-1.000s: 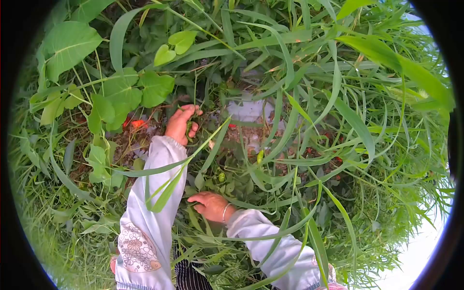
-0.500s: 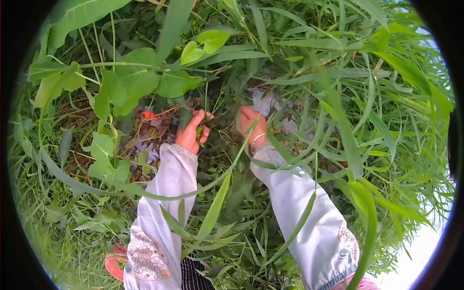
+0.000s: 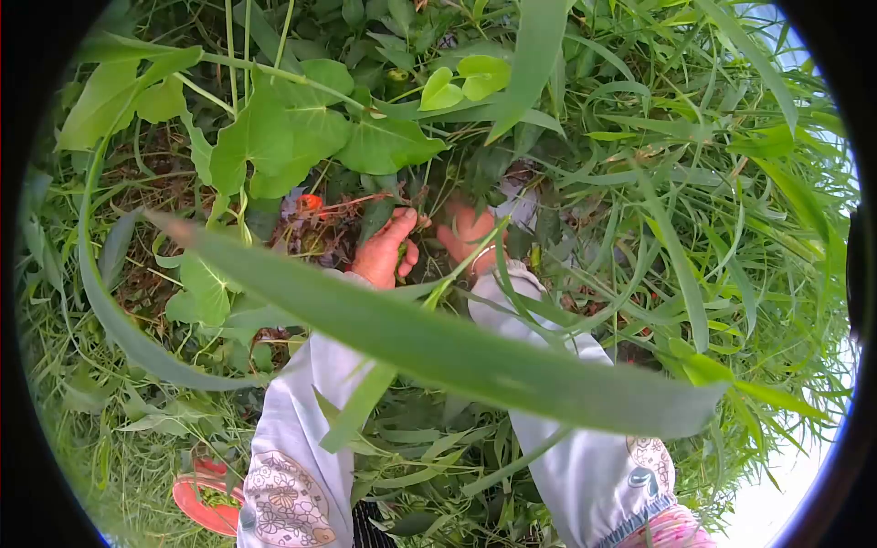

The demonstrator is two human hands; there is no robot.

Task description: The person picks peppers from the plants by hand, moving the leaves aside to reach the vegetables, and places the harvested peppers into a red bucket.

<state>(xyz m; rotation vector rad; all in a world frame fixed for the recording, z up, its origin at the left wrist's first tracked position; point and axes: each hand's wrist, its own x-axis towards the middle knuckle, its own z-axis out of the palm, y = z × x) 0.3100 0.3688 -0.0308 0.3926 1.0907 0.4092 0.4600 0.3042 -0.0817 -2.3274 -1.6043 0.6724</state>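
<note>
My left hand (image 3: 384,251) is curled closed among the plants, with its thumb pointing up and forward. A green chili pepper (image 3: 402,253) shows partly between its fingers. Close by on the right, my right hand (image 3: 464,233) reaches into the foliage, a thin bracelet at its wrist. Leaves, shade and blur hide its fingertips, so I cannot make out what they touch. Thin stems run between the two hands.
A large grass blade (image 3: 438,352) crosses both forearms near the camera. Broad leaves (image 3: 292,132) hang at upper left, above a red-orange fruit (image 3: 311,202) on dry stalks. A red container (image 3: 206,516) with green contents stands at lower left. Tall grass (image 3: 731,228) fills the right.
My right hand has come nearer to the left one. The green pepper in my left hand shows less than before. The view has shifted, and a blade now lies across the forearms.
</note>
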